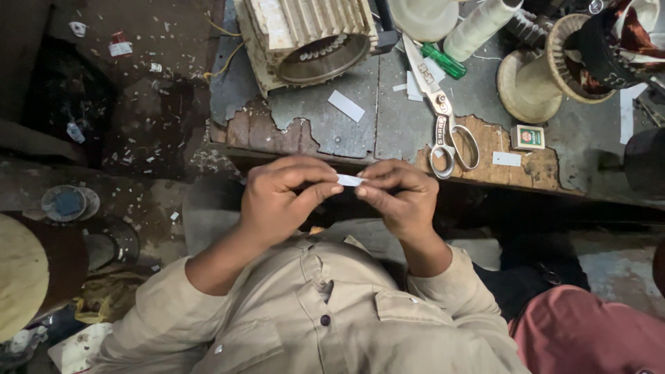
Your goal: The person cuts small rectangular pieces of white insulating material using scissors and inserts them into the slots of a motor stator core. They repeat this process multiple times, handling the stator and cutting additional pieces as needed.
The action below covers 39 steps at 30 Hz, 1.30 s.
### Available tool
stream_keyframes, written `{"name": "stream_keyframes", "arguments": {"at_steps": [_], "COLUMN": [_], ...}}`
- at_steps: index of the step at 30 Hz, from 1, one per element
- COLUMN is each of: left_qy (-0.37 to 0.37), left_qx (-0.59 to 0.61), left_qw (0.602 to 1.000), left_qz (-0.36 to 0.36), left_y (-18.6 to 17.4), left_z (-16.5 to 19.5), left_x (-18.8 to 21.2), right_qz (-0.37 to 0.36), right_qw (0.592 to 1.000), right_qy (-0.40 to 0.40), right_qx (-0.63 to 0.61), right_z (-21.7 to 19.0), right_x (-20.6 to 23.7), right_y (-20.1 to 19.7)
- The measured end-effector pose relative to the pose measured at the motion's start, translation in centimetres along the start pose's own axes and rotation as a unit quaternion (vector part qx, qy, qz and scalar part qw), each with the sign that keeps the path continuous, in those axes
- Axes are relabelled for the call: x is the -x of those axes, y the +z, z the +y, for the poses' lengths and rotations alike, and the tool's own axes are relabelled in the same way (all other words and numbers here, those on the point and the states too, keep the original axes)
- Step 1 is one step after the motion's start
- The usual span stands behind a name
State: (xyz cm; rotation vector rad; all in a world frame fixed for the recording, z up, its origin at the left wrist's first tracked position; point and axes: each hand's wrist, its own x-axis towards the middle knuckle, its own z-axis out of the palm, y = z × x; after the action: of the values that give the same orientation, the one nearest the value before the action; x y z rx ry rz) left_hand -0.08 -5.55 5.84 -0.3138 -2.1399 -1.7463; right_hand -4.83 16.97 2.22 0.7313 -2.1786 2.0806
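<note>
Head view: the left hand [280,201] and right hand [398,197] each close thumb and forefinger on one end of a small white paper strip [350,181], held just in front of the workbench [312,131] edge. Keep both pinches firm and level for a straight crease. Count: one scissors [443,118], one motor stator [312,38], one small box [529,137].

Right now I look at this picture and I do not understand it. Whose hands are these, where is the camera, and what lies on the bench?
The camera sits on a person's head and looks down at their own beige shirt and bare hands. The left hand and right hand together pinch a small white paper strip. Beyond them stands a worn workbench. On it lie scissors, a ribbed motor housing, a green-handled tool, a small box and loose paper slips.
</note>
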Motion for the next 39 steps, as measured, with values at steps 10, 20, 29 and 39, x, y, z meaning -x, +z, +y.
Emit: {"name": "stream_keyframes", "arguments": {"at_steps": [10,20,29,39], "left_qy": [-0.008,-0.029,0.046,0.163], "left_qx": [-0.037,-0.071,-0.129,-0.149], "left_qw": [0.999,0.996,0.987,0.969], "left_qz": [-0.026,-0.040,-0.079,-0.106], "left_y": [-0.3,0.6,0.1,0.0], "left_z": [0.9,1.8,1.3,0.3], "left_x": [1.1,1.1,1.3,1.2], "right_qz": [-0.106,-0.039,-0.031,-0.025], "right_qw": [0.993,0.995,0.994,0.993], "right_qy": [-0.058,-0.051,-0.065,-0.090], "right_qx": [-0.003,-0.072,-0.084,-0.075], "right_z": [-1.6,-1.5,-1.2,-0.8], "right_x": [-0.2,0.4,1.5,1.7], "right_y": [0.5,1.1,1.5,1.5]}}
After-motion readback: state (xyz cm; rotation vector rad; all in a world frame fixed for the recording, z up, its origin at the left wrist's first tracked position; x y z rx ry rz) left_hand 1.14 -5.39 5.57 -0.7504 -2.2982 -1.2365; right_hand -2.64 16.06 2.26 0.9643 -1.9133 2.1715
